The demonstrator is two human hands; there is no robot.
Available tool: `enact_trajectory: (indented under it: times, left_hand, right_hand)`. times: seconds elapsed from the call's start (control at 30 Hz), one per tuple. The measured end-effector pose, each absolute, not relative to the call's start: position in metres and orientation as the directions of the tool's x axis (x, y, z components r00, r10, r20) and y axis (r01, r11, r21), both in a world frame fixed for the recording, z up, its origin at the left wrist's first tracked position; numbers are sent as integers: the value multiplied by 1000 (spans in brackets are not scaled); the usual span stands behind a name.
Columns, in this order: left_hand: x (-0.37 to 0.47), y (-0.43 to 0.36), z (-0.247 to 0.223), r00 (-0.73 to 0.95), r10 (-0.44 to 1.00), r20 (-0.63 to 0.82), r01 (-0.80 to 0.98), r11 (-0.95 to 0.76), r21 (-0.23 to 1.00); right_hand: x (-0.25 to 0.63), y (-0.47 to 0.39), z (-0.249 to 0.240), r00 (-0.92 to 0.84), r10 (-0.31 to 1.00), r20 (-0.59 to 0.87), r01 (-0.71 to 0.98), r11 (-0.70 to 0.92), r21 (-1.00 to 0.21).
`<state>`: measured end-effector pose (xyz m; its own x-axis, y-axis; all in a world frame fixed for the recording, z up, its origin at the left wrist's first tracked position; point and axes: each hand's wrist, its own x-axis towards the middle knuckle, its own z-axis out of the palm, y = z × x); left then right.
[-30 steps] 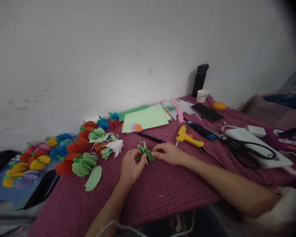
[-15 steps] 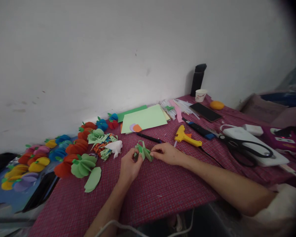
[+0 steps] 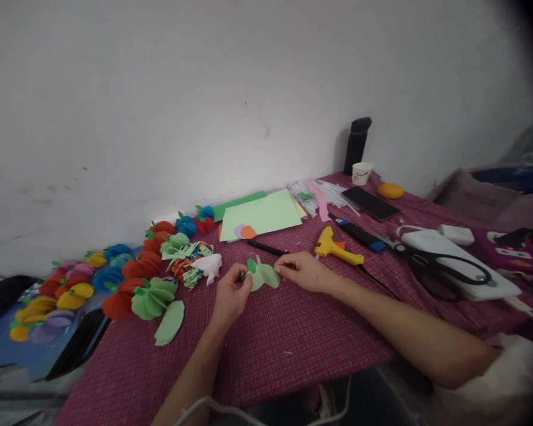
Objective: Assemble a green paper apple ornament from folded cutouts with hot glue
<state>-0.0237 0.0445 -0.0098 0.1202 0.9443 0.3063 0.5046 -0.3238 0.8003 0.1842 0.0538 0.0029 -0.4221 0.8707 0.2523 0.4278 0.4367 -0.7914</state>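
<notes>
Between my two hands is a light green paper pumpkin (image 3: 263,277) with a darker green leaf at its top. My left hand (image 3: 231,291) pinches its left side between thumb and fingers. At its right edge, the thumb and fingertips of my right hand (image 3: 302,272) close on a paper fold. To the left lie cut light green paper pieces (image 3: 169,323), beside a finished light green paper pumpkin (image 3: 153,298). A yellow glue gun (image 3: 337,247) rests just beyond my right hand, and a black pen (image 3: 267,247) lies behind the held paper.
Colourful paper pumpkins (image 3: 142,266) crowd the left side, near paper scraps (image 3: 190,266) and a white tissue (image 3: 209,266). Green paper sheets (image 3: 262,216) lie at the back. Rightward are a utility knife (image 3: 359,233), black scissors (image 3: 444,266), a phone (image 3: 370,203), a cup (image 3: 362,173) and a bottle (image 3: 357,145).
The paper pumpkin has been turned and spread, so its folds now face me more broadly. My right hand has shifted slightly up and stays at its right edge.
</notes>
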Motion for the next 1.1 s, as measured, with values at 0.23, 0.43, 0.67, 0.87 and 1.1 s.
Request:
enact_trajectory:
  times: [0.23,0.43,0.67,0.87,1.1]
  left_hand:
    - [-23,46,-11,122,954,273,463,-298,835]
    - [-22,45,-12,161,955,249,467,-296,833]
    - [-15,38,-10,126,931,343,519,-357,777]
    - [-11,27,6,243,865,440,667,-478,572]
    - [-8,23,5,235,854,464,729,-471,498]
  right_hand:
    - [184,54,2,-413,867,278,440,458,-773]
    - [183,52,1,-398,850,344,434,505,-746]
    - [183,49,3,-388,833,393,454,544,-705]
    - [182,48,4,-386,824,415,473,563,-678]
    - [180,46,1,-399,816,418,476,574,-667]
